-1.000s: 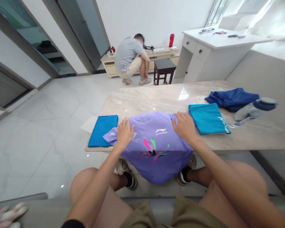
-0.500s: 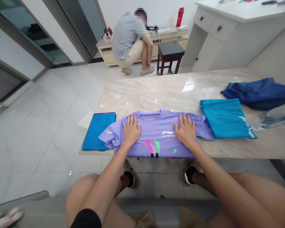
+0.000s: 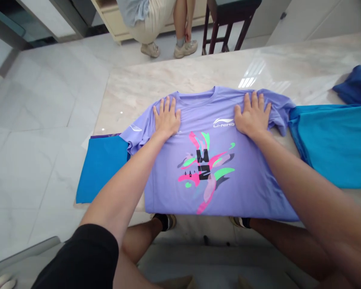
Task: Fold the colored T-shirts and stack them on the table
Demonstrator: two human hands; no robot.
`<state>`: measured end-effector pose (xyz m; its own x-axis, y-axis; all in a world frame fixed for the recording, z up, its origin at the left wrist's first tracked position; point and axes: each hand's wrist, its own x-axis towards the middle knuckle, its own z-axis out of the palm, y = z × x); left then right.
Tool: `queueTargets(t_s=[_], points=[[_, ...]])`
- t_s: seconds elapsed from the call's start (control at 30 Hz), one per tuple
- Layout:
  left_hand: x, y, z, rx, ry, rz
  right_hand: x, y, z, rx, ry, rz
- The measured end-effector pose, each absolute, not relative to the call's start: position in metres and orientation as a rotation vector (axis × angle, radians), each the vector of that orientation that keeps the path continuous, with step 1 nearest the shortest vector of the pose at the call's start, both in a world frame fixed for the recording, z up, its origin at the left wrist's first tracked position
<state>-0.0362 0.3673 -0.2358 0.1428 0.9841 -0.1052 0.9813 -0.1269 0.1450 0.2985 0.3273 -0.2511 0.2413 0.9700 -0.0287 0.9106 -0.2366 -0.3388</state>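
A purple T-shirt (image 3: 168,172) with a white logo and a pink, green and black print lies spread on the marble-patterned table (image 3: 132,82), its collar toward the far side. Its lower part reaches the near table edge. My left hand (image 3: 167,118) rests flat on the left shoulder area, fingers spread. On the other shoulder, beside the white logo, my right hand (image 3: 253,114) also presses flat with spread fingers. A folded blue garment (image 3: 100,166) lies at the left, partly under the left sleeve. Close to the right sleeve is a folded teal garment (image 3: 339,144).
A dark blue cloth (image 3: 356,86) lies at the far right of the table. Beyond the table, a person (image 3: 159,20) crouches by a low cabinet (image 3: 110,20), near a dark stool (image 3: 225,24). My legs are under the near edge.
The shirt has slid away from me over the table with both hands flat on it, so more of its front print lies on top. The view has tilted down and come closer.
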Motion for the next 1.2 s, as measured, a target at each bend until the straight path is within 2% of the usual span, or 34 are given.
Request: queueTargets(t_s=[0.13,0.27,0.37,0.47,0.57,0.67,0.93,1.2], points=[[-0.032,0.407,-0.238,2.239,1.865,0.054,0.311,0.359,-0.256,-2.236,-1.744,0.304],[-0.026,0.410,-0.221,2.193,1.787,-0.055,0.292,0.348,-0.231,-2.259,-1.866,0.181],[-0.031,0.353,-0.204,2.335,1.726,0.013,0.269,0.292,-0.212,-2.024,-2.101,0.091],[-0.052,0.256,-0.197,2.475,1.682,0.006,0.256,0.211,-0.217,-1.805,-2.294,0.020],[-0.080,0.171,-0.202,2.501,1.691,-0.161,0.257,0.145,-0.236,-1.806,-2.337,0.101],[-0.098,0.131,-0.202,2.418,1.763,-0.247,0.263,0.113,-0.242,-1.877,-2.308,0.149],[-0.095,0.088,-0.154,2.366,1.743,-0.397,0.246,0.065,-0.184,-2.046,-2.504,0.256],[-0.104,0.047,-0.127,2.333,1.781,-0.472,0.269,0.049,-0.155,-2.024,-2.565,0.409]])
